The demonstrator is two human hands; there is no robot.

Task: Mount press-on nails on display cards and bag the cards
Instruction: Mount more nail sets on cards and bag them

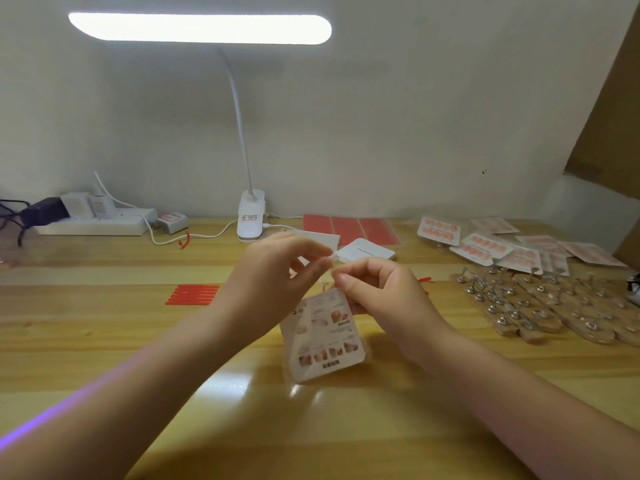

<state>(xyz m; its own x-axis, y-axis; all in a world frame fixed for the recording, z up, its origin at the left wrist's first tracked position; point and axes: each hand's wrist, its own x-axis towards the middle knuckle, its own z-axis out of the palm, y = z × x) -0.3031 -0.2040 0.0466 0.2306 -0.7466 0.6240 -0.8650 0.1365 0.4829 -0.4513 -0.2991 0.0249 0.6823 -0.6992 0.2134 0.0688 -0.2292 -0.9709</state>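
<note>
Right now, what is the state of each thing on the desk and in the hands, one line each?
Lamp: lit.
Bagged card: held up, hanging tilted, printed side to the camera.
Left hand: grip pinching the bag's top.
Right hand: grip pinching the bag's top.
Finished packs: lying spread at the back right.
Nail stands: lying on the desk, right.
Red strips: lying flat, left.
</note>
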